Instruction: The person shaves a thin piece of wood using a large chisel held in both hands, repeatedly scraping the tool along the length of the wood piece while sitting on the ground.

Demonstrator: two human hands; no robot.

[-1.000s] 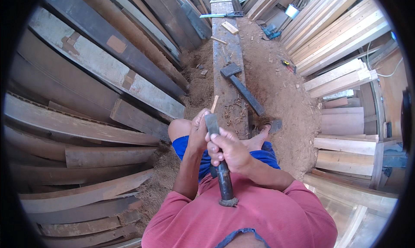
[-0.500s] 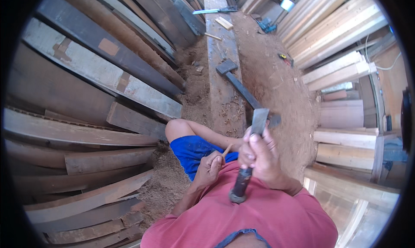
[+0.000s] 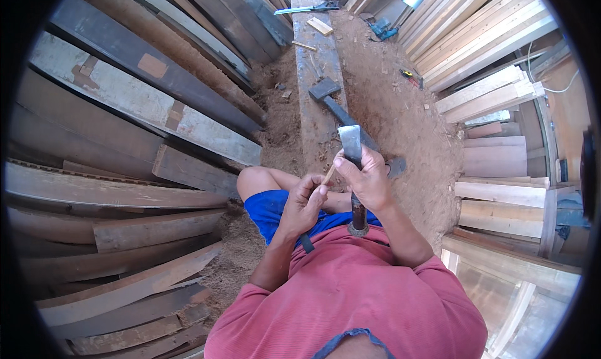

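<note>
In my right hand [image 3: 370,182] is a wide-bladed chisel [image 3: 352,145], blade up. Its dark handle [image 3: 358,213] points down toward my lap, ending in a metal-ringed butt. My left hand [image 3: 303,207] is closed around a thin wooden stick [image 3: 329,174], whose upper end meets the fingertips of my right hand beside the blade. Beyond the chisel, a mallet [image 3: 323,89] with a blocky dark head lies on the long plank bench [image 3: 313,124], its handle partly hidden behind the blade and my right hand.
Farther along the bench lie a small wood strip [image 3: 304,46], a short block [image 3: 320,26] and a saw [image 3: 307,8]. Timber boards [image 3: 138,96] lean on the left; pale lumber [image 3: 482,33] stacks on the right. A blue power tool [image 3: 383,31] rests on the sawdust-covered floor.
The chisel has moved forward, away from my chest, and left over the mallet handle. My left hand has risen forward with the stick, and both hands have come together.
</note>
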